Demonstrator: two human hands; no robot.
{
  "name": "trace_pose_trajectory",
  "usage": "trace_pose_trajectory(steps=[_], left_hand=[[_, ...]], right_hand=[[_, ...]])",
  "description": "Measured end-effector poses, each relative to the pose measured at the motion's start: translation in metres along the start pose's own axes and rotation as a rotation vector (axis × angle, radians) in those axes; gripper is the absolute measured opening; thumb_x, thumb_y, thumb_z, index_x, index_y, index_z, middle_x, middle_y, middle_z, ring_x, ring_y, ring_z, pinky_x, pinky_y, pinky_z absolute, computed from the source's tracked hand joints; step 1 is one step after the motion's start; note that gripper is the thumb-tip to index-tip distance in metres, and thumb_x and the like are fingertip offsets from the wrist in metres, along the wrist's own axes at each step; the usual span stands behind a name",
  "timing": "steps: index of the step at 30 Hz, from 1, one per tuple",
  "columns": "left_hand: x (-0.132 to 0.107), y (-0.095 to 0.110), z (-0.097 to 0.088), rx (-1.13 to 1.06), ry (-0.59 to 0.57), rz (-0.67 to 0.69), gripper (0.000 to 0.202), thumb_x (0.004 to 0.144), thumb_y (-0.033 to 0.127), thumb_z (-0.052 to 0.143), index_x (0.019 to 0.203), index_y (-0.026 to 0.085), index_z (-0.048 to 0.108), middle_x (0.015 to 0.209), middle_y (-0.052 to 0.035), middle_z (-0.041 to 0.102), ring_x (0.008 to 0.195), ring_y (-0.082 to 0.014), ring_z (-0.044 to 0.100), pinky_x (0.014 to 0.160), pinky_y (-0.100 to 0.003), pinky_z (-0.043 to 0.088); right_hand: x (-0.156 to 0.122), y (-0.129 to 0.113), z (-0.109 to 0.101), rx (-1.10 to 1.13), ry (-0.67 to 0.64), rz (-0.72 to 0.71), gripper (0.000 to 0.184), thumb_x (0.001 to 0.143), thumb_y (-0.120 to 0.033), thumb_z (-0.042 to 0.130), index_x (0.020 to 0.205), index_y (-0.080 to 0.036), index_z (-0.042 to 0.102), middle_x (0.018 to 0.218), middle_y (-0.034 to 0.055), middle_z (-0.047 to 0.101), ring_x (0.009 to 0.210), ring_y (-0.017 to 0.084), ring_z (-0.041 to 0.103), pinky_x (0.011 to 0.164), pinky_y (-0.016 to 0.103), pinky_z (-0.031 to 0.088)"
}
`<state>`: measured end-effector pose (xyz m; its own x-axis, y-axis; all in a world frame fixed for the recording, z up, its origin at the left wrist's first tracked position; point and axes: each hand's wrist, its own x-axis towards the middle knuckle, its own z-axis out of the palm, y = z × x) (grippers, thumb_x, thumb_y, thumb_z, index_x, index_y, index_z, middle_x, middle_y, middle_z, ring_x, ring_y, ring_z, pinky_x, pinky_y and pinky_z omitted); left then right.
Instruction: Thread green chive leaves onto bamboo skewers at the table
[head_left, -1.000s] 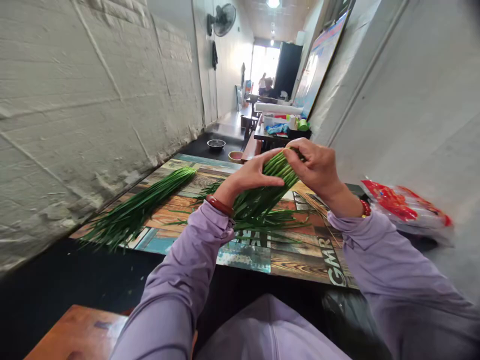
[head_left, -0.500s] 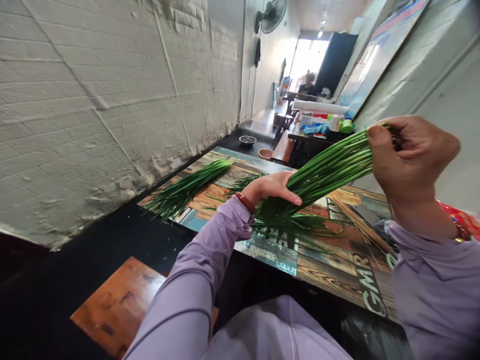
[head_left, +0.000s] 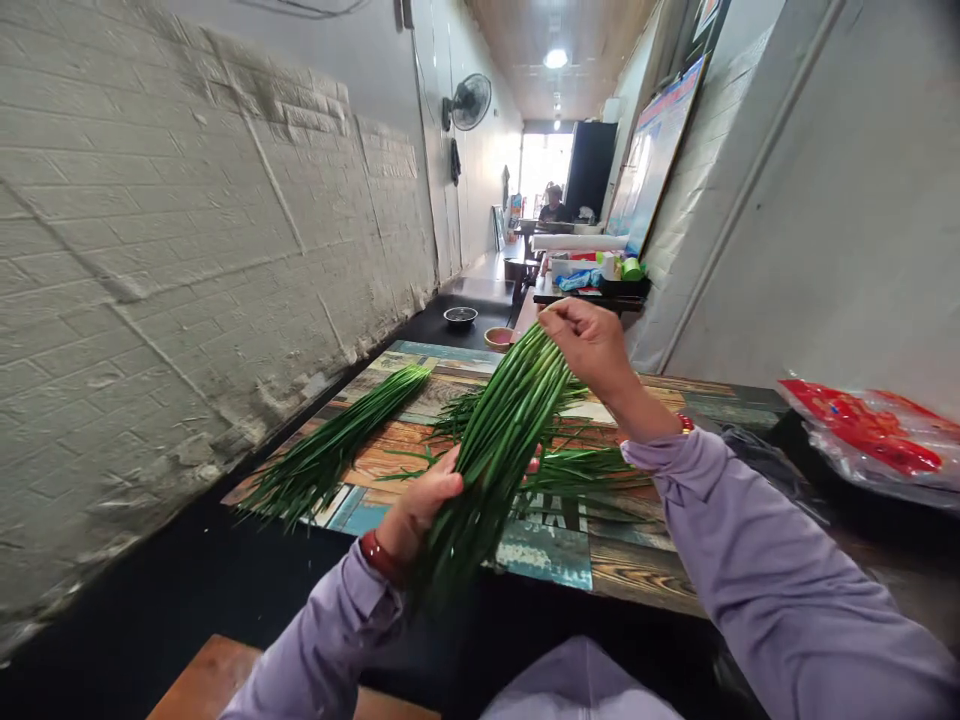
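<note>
A bunch of garlic chives (head_left: 504, 420) slants across in front of me, pale cut ends up and dark leaf tips hanging down past the table edge. My right hand (head_left: 589, 345) pinches it at the pale upper end. Lower down, my left hand (head_left: 431, 490) is wrapped around the leaves, its fingers partly hidden behind them. To the left, another chive bundle (head_left: 341, 440) lies on the patterned table (head_left: 637, 565). Loose chives (head_left: 589, 470) are spread on the table behind the held bunch.
Red plastic packaging (head_left: 877, 430) sits in a black tray at the right. Beyond the table are a metal bowl (head_left: 460, 317), a pinkish bowl (head_left: 498, 338) and a cluttered table (head_left: 592, 290). A wooden stool (head_left: 202, 680) stands low at left. A person (head_left: 555, 205) is far back.
The bunch has swung from nearly level to steeply upright. My right hand has moved left, my left hand down and left, both still holding it. The view has turned right.
</note>
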<state>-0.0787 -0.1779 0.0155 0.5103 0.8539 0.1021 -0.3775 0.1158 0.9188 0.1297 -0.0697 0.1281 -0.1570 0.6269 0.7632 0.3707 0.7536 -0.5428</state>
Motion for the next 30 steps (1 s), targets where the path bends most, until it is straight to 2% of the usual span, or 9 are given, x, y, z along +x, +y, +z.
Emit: trace_pose_trajectory(steps=[3, 6, 9, 12, 16, 20, 23, 27, 30], left_hand=[[-0.025, -0.023, 0.008, -0.087, -0.028, 0.009, 0.073, 0.069, 0.065, 0.073, 0.120, 0.014, 0.069, 0.128, -0.0185, 0.065, 0.110, -0.0365, 0.066, 0.100, -0.049, 0.050], [-0.039, -0.043, 0.002, -0.159, 0.065, -0.014, 0.073, 0.064, 0.063, 0.078, 0.121, 0.019, 0.067, 0.127, -0.0158, 0.066, 0.103, -0.0323, 0.069, 0.088, -0.042, 0.055], [-0.041, -0.055, -0.014, -0.135, 0.208, -0.037, 0.076, 0.062, 0.064, 0.080, 0.123, 0.022, 0.064, 0.118, -0.0136, 0.070, 0.091, -0.0265, 0.071, 0.074, -0.033, 0.056], [-0.037, -0.060, -0.027, -0.026, 0.303, -0.022, 0.079, 0.057, 0.061, 0.084, 0.122, 0.021, 0.065, 0.115, -0.0121, 0.071, 0.100, -0.0287, 0.068, 0.082, -0.034, 0.054], [-0.032, -0.066, -0.028, 0.061, 0.261, 0.009, 0.078, 0.053, 0.056, 0.088, 0.120, 0.021, 0.068, 0.111, -0.0095, 0.072, 0.113, -0.0314, 0.062, 0.100, -0.039, 0.046], [-0.030, -0.074, -0.019, 0.000, 0.110, -0.022, 0.076, 0.053, 0.062, 0.085, 0.113, 0.018, 0.071, 0.110, -0.0119, 0.072, 0.109, -0.0316, 0.063, 0.095, -0.039, 0.047], [-0.034, -0.075, -0.014, -0.051, 0.052, -0.060, 0.062, 0.059, 0.058, 0.084, 0.101, 0.013, 0.074, 0.101, -0.0137, 0.073, 0.094, -0.0280, 0.068, 0.085, -0.035, 0.050], [-0.045, -0.059, -0.018, 0.017, 0.233, -0.069, 0.044, 0.067, 0.047, 0.083, 0.089, 0.011, 0.070, 0.076, -0.0069, 0.069, 0.063, -0.0147, 0.063, 0.064, -0.026, 0.047], [-0.054, -0.041, -0.028, 0.074, 0.370, -0.078, 0.037, 0.072, 0.043, 0.080, 0.087, 0.013, 0.064, 0.078, -0.0056, 0.070, 0.056, -0.0110, 0.059, 0.056, -0.023, 0.045]], right_hand=[[-0.009, 0.004, 0.023, 0.026, -0.098, 0.001, 0.029, 0.090, -0.042, 0.054, 0.079, -0.019, 0.067, 0.069, 0.0006, 0.062, 0.063, 0.013, 0.053, 0.062, 0.027, 0.042], [-0.017, 0.014, 0.043, 0.048, -0.147, 0.061, 0.031, 0.087, -0.045, 0.054, 0.075, -0.019, 0.066, 0.069, 0.0009, 0.061, 0.066, 0.014, 0.054, 0.062, 0.026, 0.040], [-0.022, 0.025, 0.057, 0.094, -0.154, 0.134, 0.030, 0.084, -0.045, 0.056, 0.075, -0.018, 0.065, 0.067, 0.0006, 0.059, 0.064, 0.013, 0.051, 0.060, 0.026, 0.038], [-0.022, 0.025, 0.061, 0.111, -0.183, 0.149, 0.029, 0.084, -0.044, 0.056, 0.076, -0.018, 0.066, 0.066, -0.0002, 0.058, 0.062, 0.012, 0.049, 0.059, 0.026, 0.036], [-0.022, 0.015, 0.056, 0.084, -0.253, 0.093, 0.028, 0.086, -0.042, 0.057, 0.076, -0.018, 0.067, 0.065, -0.0008, 0.059, 0.063, 0.012, 0.050, 0.059, 0.025, 0.036], [-0.025, 0.013, 0.056, 0.046, -0.276, 0.047, 0.027, 0.085, -0.041, 0.058, 0.075, -0.018, 0.068, 0.064, -0.0007, 0.060, 0.062, 0.012, 0.051, 0.059, 0.026, 0.036], [-0.028, 0.022, 0.061, 0.031, -0.288, 0.058, 0.026, 0.084, -0.039, 0.059, 0.075, -0.018, 0.069, 0.065, -0.0008, 0.062, 0.061, 0.012, 0.051, 0.060, 0.026, 0.037], [-0.031, 0.042, 0.076, 0.039, -0.284, 0.162, 0.029, 0.083, -0.043, 0.059, 0.075, -0.017, 0.069, 0.061, -0.0019, 0.059, 0.056, 0.011, 0.048, 0.056, 0.026, 0.035], [-0.033, 0.058, 0.094, 0.083, -0.282, 0.274, 0.034, 0.082, -0.050, 0.060, 0.079, -0.017, 0.070, 0.062, -0.0013, 0.060, 0.057, 0.012, 0.050, 0.056, 0.026, 0.037]])
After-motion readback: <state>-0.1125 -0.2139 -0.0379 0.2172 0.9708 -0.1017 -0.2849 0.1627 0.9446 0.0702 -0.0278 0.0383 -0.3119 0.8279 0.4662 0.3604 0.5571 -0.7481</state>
